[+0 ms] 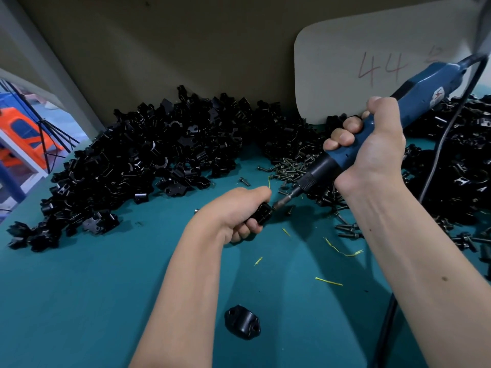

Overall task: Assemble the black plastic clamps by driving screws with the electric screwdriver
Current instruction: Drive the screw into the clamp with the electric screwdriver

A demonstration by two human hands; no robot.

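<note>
My left hand (236,211) grips a black plastic clamp (263,213) just above the teal table, its fingers curled round the part. My right hand (372,144) holds the blue electric screwdriver (393,107) by its body, tilted down to the left. The screwdriver's metal bit (287,199) meets the right face of the held clamp. Any screw at the tip is hidden. A heap of small dark screws (289,168) lies just behind the bit. One loose black clamp half (242,325) lies on the table near me, between my forearms.
A large pile of black clamp parts (148,160) runs along the back wall, and another pile (457,171) sits at the right. The screwdriver's cable (441,144) hangs at the right. Longer bolts (348,229) and yellow scraps (342,252) lie on the teal tabletop (106,288). A beige card marked 44 (372,65) leans behind.
</note>
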